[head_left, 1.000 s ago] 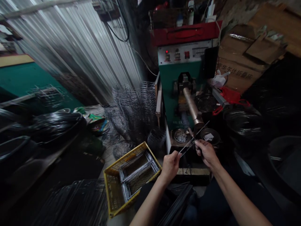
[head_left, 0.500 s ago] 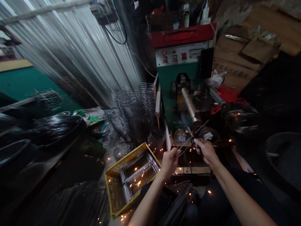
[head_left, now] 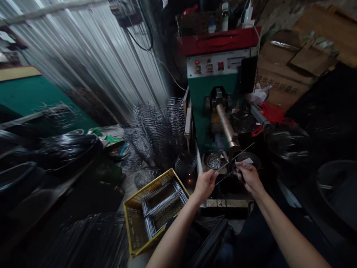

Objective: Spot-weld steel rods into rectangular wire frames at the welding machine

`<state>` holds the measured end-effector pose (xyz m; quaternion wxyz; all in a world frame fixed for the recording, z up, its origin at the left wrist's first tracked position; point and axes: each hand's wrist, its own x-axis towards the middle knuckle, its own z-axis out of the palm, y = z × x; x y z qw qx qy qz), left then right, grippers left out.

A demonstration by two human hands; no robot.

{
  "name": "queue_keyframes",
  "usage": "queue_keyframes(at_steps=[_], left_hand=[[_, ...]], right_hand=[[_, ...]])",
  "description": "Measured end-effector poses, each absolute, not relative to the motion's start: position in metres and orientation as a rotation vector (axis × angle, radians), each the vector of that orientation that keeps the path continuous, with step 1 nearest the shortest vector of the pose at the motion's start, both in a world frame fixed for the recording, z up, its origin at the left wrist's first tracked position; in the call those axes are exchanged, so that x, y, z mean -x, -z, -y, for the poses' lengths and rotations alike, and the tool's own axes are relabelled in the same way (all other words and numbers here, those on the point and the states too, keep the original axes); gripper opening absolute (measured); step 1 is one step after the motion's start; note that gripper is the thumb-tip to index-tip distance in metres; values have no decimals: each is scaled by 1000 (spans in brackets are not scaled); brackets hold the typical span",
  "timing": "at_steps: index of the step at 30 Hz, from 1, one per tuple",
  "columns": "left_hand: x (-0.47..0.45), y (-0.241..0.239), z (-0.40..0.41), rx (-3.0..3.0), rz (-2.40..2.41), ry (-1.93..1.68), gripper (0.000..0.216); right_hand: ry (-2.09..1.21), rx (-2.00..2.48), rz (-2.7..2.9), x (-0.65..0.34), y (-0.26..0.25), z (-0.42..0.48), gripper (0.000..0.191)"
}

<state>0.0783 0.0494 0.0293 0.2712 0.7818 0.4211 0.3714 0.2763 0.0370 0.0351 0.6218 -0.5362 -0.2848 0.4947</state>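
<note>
My left hand point(head_left: 205, 183) is closed, pinching one side of a thin metal wire frame point(head_left: 245, 149). The fingers of my right hand point(head_left: 249, 178) are closed round the frame's other side. Held slanting, the frame lies below the tip of the welding machine's thick metal arm point(head_left: 226, 125); whether it touches an electrode is too small to tell. Behind my left hand is a round dish of small shiny metal pieces point(head_left: 214, 161). The green welding machine point(head_left: 201, 111) stands just beyond both hands.
A yellow crate point(head_left: 128, 232) at lower left holds rectangular wire frames point(head_left: 161, 204). Tall stacks of wire baskets point(head_left: 156, 126) stand behind it. Cardboard point(head_left: 279, 82) leans at the right, near a red bag point(head_left: 272, 112). A dark tub point(head_left: 334, 175) sits at far right.
Sparks that flew round my hands and the crate are nearly gone; only a faint glow remains near the baskets. My hands and the wire frame have shifted slightly right in view.
</note>
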Motion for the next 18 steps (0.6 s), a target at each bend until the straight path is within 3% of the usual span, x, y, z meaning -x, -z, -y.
queue_keyframes(at_steps=[9, 14, 18], left_hand=[[-78, -32, -54, -2170, -1153, -927, 39], [-51, -28, -28, -2213, -1122, -860, 31], [22, -10, 6, -2075, -1337, -846, 17]], right_hand=[[-1171, 1408, 806, -282, -19, -2, 42], [-1426, 1602, 1410, -282, 17, 77, 45], [-1432, 1645, 1796, -293, 51, 125, 42]])
